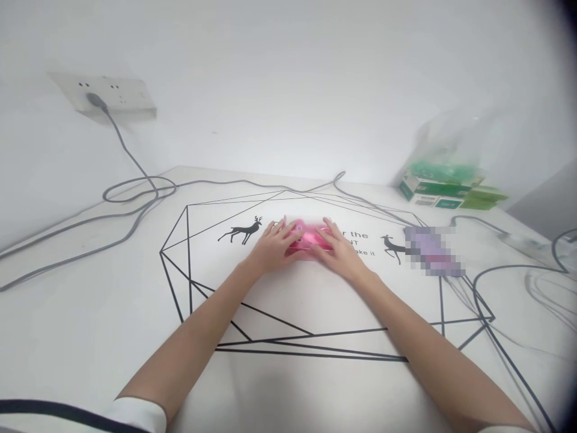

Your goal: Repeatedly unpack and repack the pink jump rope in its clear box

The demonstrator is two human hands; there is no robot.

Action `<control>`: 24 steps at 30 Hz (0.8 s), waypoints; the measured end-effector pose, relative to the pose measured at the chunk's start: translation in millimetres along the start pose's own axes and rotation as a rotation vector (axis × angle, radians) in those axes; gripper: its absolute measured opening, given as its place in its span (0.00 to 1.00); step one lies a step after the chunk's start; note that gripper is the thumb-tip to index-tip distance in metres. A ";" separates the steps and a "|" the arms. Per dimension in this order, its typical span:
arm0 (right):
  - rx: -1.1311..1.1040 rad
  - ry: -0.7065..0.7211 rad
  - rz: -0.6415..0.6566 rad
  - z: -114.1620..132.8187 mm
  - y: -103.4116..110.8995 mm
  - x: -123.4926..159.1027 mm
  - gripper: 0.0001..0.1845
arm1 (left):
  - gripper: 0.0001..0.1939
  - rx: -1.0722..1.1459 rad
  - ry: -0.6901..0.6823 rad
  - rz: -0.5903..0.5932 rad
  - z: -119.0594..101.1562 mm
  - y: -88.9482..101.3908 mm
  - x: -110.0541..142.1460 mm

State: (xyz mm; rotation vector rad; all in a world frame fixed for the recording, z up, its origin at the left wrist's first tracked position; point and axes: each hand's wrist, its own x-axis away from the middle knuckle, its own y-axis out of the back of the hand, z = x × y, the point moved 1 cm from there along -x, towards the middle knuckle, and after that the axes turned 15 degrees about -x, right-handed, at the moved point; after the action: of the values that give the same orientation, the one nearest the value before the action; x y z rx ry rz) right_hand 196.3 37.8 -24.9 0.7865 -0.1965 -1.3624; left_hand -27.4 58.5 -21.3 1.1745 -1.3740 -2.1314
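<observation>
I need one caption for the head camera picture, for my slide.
Left hand and right hand touch a pink item on a white table.

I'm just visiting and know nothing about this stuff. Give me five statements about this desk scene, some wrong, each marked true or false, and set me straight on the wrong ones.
1. The left hand and the right hand are both at the pink object. True.
2. The plug lies loose on the table. False: it is in the wall outlet.
3. Green-and-white boxes sit near the wall, off to the person's right. True.
4. The deer printed on the tabletop are bright red. False: they are black.
5. A gray cable runs across the table between the hands and the wall. True.
</observation>
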 end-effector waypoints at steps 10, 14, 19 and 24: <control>-0.079 -0.115 -0.130 13.3 14.3 -7.7 0.35 | 0.28 0.086 -0.061 -0.014 10.5 0.2 5.0; -0.140 -0.202 -0.170 5.8 15.3 -8.6 0.33 | 0.29 0.116 -0.061 -0.005 11.9 -1.2 5.0; -0.095 -0.176 -0.086 2.0 5.1 -4.1 0.32 | 0.27 0.150 -0.067 -0.035 11.1 0.4 5.0; -0.017 -0.147 -0.061 12.7 -3.9 1.8 0.30 | 0.27 0.172 -0.050 -0.051 5.2 -0.6 5.1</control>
State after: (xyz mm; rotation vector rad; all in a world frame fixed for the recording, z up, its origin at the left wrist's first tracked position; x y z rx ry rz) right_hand 186.6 31.2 -18.4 0.6834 -0.2776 -1.4786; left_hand -34.5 58.5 -23.2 1.2396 -1.5933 -2.1246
